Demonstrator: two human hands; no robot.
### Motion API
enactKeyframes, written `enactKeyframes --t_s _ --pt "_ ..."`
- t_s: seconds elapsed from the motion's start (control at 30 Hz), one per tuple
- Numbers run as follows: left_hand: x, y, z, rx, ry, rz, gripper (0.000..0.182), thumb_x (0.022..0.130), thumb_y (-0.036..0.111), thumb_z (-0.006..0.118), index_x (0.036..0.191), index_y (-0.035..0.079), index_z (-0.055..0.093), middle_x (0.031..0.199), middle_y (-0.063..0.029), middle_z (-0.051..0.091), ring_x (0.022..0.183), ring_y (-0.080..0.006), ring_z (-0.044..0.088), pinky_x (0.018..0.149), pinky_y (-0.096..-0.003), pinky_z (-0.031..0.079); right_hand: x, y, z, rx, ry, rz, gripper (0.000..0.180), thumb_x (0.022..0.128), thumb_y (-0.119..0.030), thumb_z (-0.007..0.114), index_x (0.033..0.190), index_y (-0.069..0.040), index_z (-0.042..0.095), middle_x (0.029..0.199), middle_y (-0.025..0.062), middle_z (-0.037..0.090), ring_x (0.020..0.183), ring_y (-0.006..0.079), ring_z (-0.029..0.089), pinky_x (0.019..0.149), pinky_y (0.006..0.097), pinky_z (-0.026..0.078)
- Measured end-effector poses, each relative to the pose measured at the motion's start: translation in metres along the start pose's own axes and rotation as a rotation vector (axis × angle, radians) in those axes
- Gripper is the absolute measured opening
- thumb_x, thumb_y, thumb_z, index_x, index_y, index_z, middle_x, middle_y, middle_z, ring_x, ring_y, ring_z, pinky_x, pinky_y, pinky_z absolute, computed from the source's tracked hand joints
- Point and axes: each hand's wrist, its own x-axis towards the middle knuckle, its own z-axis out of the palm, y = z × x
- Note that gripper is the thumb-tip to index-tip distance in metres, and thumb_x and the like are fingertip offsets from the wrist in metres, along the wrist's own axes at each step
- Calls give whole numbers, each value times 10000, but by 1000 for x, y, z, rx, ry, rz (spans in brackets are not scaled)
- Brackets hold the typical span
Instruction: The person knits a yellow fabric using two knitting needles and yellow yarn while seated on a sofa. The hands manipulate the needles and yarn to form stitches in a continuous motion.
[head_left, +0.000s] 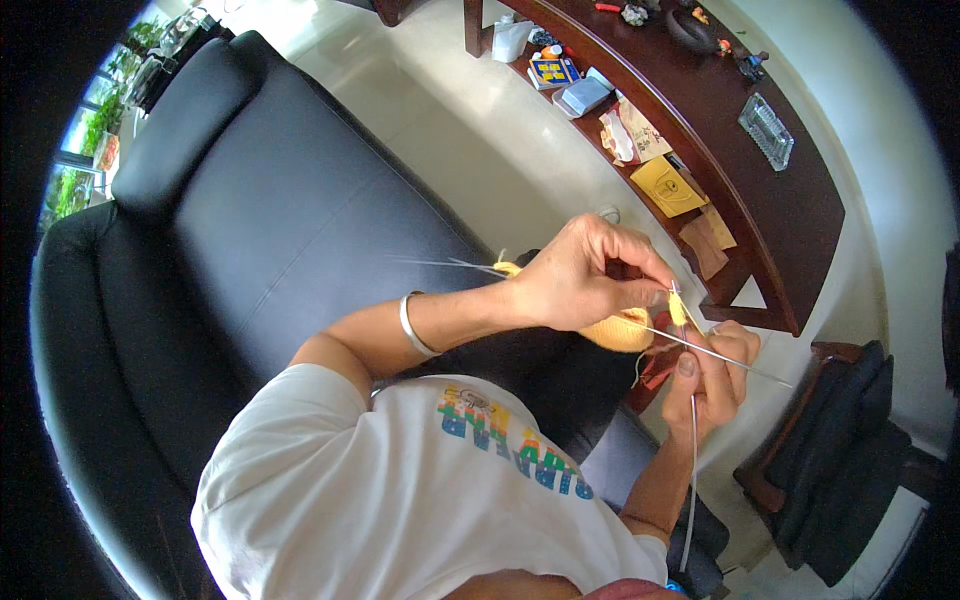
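Note:
My left hand (592, 274), with a bangle at its wrist, pinches the tip of a knitting needle and yellow stitches between thumb and forefinger. A piece of yellow knitting (619, 334) hangs below its palm, partly hidden by the hand. My right hand (712, 379) grips a long thin knitting needle (690, 480), whose far end reaches down past the forearm; yellow yarn runs to its forefinger. Another metal needle (739, 363) sticks out of the knitting and crosses in front of the right fingers. More needle ends (450, 262) poke out beyond the left wrist.
I sit on a black leather sofa (315, 180). A dark wooden table (802, 225) has a glass tray (766, 132) on top, with boxes and a yellow paper bag (667, 186) on its lower shelf. A red bag (660, 364) lies behind my hands. A wooden stool (757, 480) bears dark cloth (825, 465).

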Motion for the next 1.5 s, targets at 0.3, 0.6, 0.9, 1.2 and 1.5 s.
enactKeyframes --t_s 0.3,0.6,0.9,1.2,1.5 --pt "4 11 -26 -130 -44 -288 102 924 62 762 986 -18 761 910 -41 755 813 -78 677 730 -228 549 11 -7 3 186 -125 147 180 943 -133 675 1058 -12 744 919 125 645 871 319 582 794 471 506" --pt "8 -2 -15 -121 40 -197 157 954 44 722 1096 -17 752 959 -47 759 853 -77 683 754 -223 554 8 -5 26 -55 38 147 160 923 -41 700 1068 21 672 888 157 606 825 349 607 783 473 520" --pt "13 -1 -23 -14 -41 -88 161 954 -10 691 1106 -23 744 996 -57 736 926 -112 667 841 -254 534 10 10 7 149 -90 145 175 956 -103 675 1081 15 703 917 147 648 829 324 616 805 463 525" --pt "12 -6 -22 32 -27 -72 133 917 -33 722 1043 -22 765 970 -71 730 896 -126 678 814 -268 542 2 13 20 147 -66 78 225 993 -129 619 1146 29 668 954 148 617 861 325 604 785 456 511" --pt "14 -8 -19 0 13 -26 152 888 -66 732 1026 -17 772 981 -69 732 926 -132 679 824 -265 539 -1 9 18 140 -15 96 244 1029 -157 572 1123 49 661 935 162 629 812 311 606 745 435 510"
